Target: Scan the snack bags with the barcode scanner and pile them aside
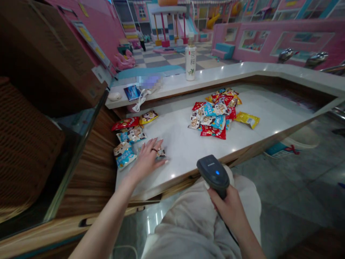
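Note:
My left hand (150, 157) lies flat with fingers spread on a small snack packet (161, 154) on the white counter (183, 144). Beside it to the left sits a small group of snack packets (128, 138). My right hand (229, 208) grips a black handheld barcode scanner (214, 173) with a blue light, held just off the counter's front edge above my lap. A larger pile of colourful snack packets (218, 113) lies farther back on the counter, with one yellow packet (248, 119) at its right.
A raised ledge (242, 70) behind the counter holds a white bottle (190, 59), a booklet (132, 92), a white mouse (115, 96) and a cable (140, 102). Wooden shelving (88, 169) stands at left. A person walks far off in the play area (141, 37).

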`<state>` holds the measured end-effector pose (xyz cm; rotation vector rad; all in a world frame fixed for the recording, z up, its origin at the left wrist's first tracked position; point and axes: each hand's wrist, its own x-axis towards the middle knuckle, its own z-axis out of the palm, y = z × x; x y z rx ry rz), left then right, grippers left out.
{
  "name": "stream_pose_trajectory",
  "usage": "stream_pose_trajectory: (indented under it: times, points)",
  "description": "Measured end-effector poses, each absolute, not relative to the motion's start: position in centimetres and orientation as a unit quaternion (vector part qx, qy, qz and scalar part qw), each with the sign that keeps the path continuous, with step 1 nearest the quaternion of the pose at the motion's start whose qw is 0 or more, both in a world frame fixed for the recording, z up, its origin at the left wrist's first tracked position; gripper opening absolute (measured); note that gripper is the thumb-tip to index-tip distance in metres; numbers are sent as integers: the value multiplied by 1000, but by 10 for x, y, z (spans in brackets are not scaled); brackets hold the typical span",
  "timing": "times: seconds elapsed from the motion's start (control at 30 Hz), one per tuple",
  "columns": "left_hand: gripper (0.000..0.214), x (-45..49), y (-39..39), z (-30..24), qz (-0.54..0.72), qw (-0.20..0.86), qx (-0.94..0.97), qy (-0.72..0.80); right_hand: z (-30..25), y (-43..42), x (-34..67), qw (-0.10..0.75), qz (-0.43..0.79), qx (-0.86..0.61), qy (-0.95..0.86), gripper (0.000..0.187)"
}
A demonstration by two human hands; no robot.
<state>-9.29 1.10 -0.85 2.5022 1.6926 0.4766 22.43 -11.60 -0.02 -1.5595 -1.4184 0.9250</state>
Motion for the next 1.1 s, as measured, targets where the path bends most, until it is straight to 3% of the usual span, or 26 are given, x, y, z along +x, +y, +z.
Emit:
stream_pose_trajectory:
  times: [0.13,0.27,0.37,0.47,0.57,0.67,0.8,1.1]
  points:
    - [70,-120,7,-18,144,69,807,568,-2,-118,220,412,373,-619,-555,27]
    - [57,-105,12,-10,256,155,776,555,-1,-120,220,412,364,-625,-554,27]
    - [60,-74,19,-5,412,309,678,525,3,-120,220,413,353,-628,-557,26]
    - [59,-36,25,-7,562,496,463,473,5,-120,219,416,350,-627,-558,26]
    - [55,-3,27,-11,565,648,274,432,5,-119,218,414,361,-626,-554,26]
    - [57,15,27,-14,518,734,205,388,5,-119,218,411,371,-627,-548,24]
    - [65,22,26,-20,515,747,204,368,5,-117,217,413,381,-627,-540,22]
    - [52,26,17,-25,517,698,283,406,9,-111,203,414,401,-604,-551,24]
